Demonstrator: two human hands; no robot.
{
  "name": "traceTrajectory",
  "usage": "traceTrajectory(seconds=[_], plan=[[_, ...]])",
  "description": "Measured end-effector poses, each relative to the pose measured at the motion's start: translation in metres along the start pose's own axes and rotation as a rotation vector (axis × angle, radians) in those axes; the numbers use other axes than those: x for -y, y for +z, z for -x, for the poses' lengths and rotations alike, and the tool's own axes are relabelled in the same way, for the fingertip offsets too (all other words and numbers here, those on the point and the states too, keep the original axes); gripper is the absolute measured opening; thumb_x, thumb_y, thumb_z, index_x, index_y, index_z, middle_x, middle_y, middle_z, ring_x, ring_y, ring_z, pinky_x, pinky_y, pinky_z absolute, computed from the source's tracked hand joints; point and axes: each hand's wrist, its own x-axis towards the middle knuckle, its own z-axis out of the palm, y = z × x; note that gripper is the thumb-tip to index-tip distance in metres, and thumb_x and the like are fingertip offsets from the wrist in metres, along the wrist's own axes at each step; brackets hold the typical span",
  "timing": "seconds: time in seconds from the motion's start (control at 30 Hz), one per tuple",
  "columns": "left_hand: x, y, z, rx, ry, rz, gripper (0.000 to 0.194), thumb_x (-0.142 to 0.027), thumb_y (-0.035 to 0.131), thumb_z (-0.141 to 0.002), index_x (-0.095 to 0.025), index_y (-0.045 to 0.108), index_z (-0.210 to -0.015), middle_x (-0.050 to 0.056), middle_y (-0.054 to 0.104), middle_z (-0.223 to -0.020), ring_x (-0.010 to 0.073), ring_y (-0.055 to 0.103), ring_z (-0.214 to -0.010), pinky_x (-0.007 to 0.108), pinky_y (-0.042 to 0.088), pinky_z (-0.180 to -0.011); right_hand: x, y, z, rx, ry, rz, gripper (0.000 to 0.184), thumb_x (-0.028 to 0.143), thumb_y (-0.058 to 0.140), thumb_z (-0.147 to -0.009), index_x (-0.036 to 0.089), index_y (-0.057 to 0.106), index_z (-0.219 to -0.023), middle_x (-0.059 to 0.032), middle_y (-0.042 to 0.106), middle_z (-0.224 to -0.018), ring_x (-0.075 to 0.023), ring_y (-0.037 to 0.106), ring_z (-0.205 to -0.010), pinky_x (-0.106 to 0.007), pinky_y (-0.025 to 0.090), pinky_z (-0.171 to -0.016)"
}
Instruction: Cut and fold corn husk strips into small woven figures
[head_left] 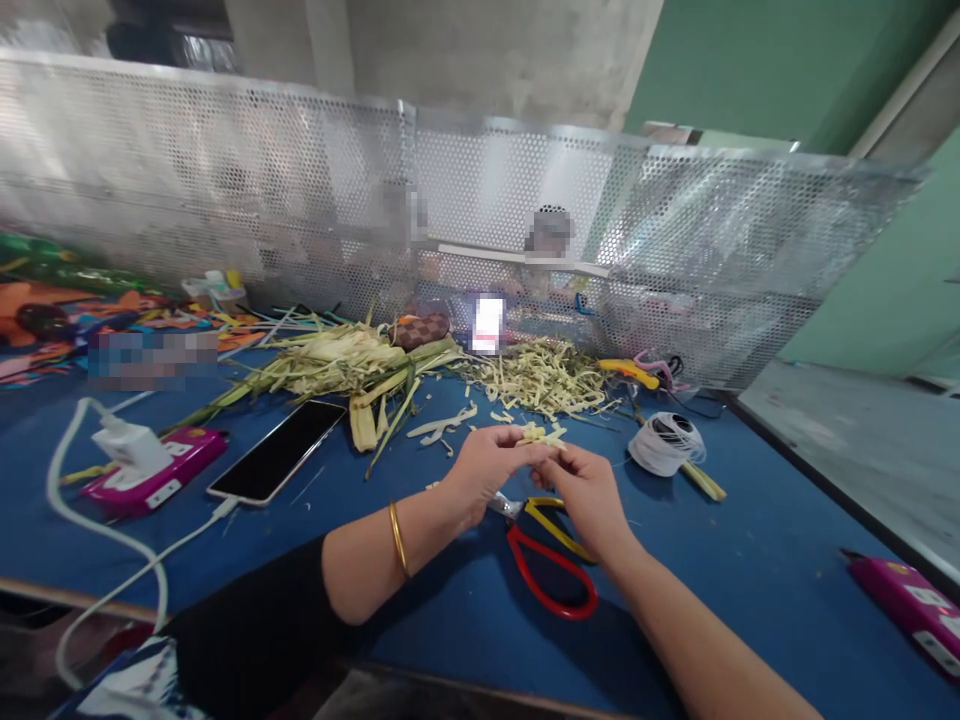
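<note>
Between the fingertips of both hands is a small bundle of pale yellow plant strips (541, 434). My left hand (487, 468) pinches it from the left, with a gold bangle on that wrist. My right hand (589, 490) grips the same bundle from the right, its fingers curled. Below the hands lie scissors (555, 580) with one red and one yellow handle; my left hand partly hides the blades. Just beyond the hands sits a heap of cut pale strips (551, 378), with a few loose strips (442, 425) on the blue table (442, 625).
Husks (337, 360) lie beyond a phone (281, 455) on a white charging cable. A magenta power strip (161, 475) is at left, another (907, 610) at right. White string (664, 445) stands right of the hands. A perforated metal screen (300, 190) closes the far side.
</note>
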Motion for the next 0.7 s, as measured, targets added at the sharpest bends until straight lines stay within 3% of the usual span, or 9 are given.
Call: traceTrajectory(seconds=[0.27, 0.53, 0.7], plan=[[0.011, 0.002, -0.003, -0.168, -0.046, 0.122, 0.014, -0.023, 0.074, -0.054, -0.014, 0.063, -0.052, -0.001, 0.056, -0.052, 0.0103, 0.048, -0.053, 0.025, 0.038, -0.056, -0.010, 0.003, 0.003, 0.021, -0.150, 0.222, 0.032, 0.038, 0.061, -0.075, 0.018, 0.052, -0.051, 0.0024, 0.052, -0.051, -0.0116, 0.044, -0.053, -0.024, 0.037, -0.054], [0.013, -0.002, -0.008, -0.167, -0.038, 0.136, 0.021, -0.031, 0.077, -0.054, -0.013, 0.067, -0.058, 0.001, 0.058, -0.058, 0.0102, 0.049, -0.058, 0.025, 0.037, -0.060, -0.005, -0.001, 0.004, 0.090, -0.162, 0.231, 0.028, 0.040, 0.054, -0.082, 0.019, 0.060, -0.064, 0.0000, 0.061, -0.060, -0.0144, 0.054, -0.059, -0.024, 0.041, -0.059], [0.014, -0.003, -0.010, -0.144, -0.125, 0.227, 0.023, -0.029, 0.078, -0.047, -0.013, 0.062, -0.053, 0.000, 0.054, -0.055, 0.0110, 0.049, -0.055, 0.026, 0.039, -0.056, -0.012, 0.003, 0.007, 0.114, -0.205, 0.297, 0.029, 0.039, 0.052, -0.083, 0.019, 0.057, -0.062, 0.0008, 0.059, -0.059, -0.0136, 0.052, -0.058, -0.024, 0.039, -0.059]])
